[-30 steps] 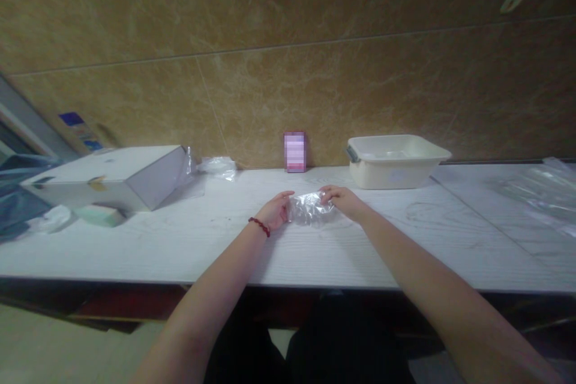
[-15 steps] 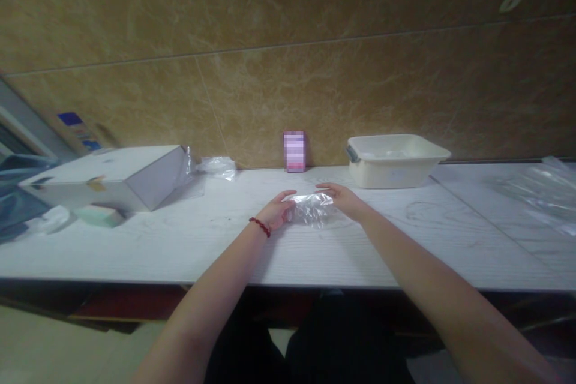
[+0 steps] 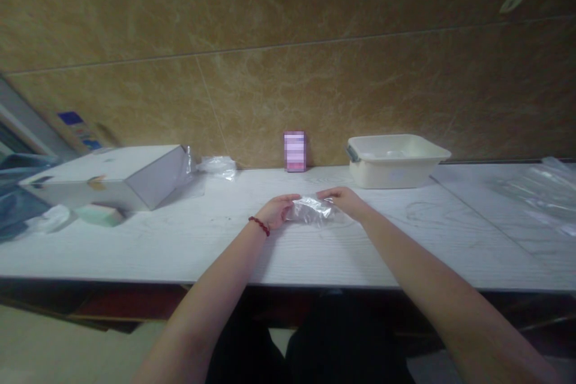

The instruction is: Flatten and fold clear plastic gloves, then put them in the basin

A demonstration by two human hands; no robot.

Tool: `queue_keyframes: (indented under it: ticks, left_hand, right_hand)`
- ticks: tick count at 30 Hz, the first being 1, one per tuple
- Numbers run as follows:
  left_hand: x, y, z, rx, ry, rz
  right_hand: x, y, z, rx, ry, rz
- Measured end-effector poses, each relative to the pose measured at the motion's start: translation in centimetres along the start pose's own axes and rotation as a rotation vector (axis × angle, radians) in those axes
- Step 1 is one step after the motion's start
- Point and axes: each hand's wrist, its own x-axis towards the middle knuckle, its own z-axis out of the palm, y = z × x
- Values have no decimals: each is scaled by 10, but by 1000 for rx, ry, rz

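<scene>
Plastic film (image 3: 312,210) just spread out further rightward, left hand (image 3: 275,211) pinching one end and right hand (image 3: 345,200) its top edge, so yeah, handling was still ongoing

A white box (image 3: 117,163) sits left; cream basin (image 3: 378,176), right.
</scene>
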Motion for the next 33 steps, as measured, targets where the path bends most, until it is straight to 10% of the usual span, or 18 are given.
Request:
queue_keyframes:
  ticks: [33]
  left_hand:
    - [-4,0,3,-3,-42,21]
  right_hand:
    - [-2,-3,-3,-125,-17,-38]
